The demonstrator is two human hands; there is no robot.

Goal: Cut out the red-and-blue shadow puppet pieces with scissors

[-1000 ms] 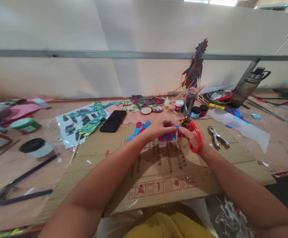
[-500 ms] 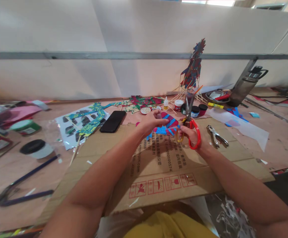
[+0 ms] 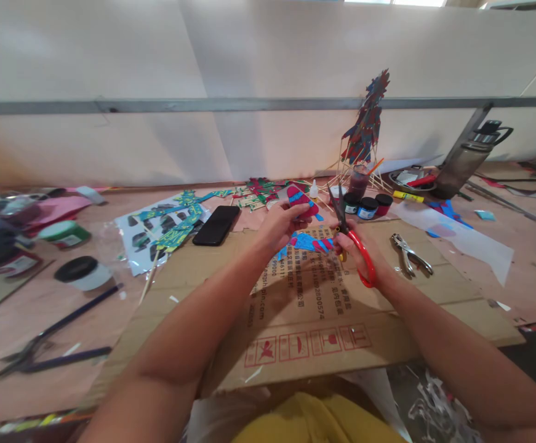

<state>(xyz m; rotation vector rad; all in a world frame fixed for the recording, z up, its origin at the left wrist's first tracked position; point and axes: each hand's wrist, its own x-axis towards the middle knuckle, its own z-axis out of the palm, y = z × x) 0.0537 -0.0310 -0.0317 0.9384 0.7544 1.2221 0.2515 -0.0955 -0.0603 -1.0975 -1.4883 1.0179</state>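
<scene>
Between its thumb and fingers, my left hand [image 3: 284, 226] grips a crimson and blue painted cutout [image 3: 299, 202] with rounded edges. My right hand [image 3: 357, 243] is wrapped round a pair of scissors [image 3: 359, 251] with red handles. Their dark blades point up and away, slightly parted, to the right of the cutout and apart from it. A blue painted strip [image 3: 311, 240] with crimson patches shows below and between the hands; I cannot tell whether it lies on the cardboard [image 3: 304, 307] or is attached to the held cutout.
A black phone [image 3: 216, 225] and painted blue-green pieces [image 3: 180, 231] are on the left. Paint jars [image 3: 367, 208], a glue bottle [image 3: 313, 189] and a stick-mounted figure [image 3: 367, 123] stand behind. A metal hole punch [image 3: 408, 253] lies right; long-handled pliers [image 3: 60, 320] lie far left.
My left hand has drawn the cutout left and up, away from the scissors. The scissor blades have parted and swung leftward. The whole view has shifted slightly.
</scene>
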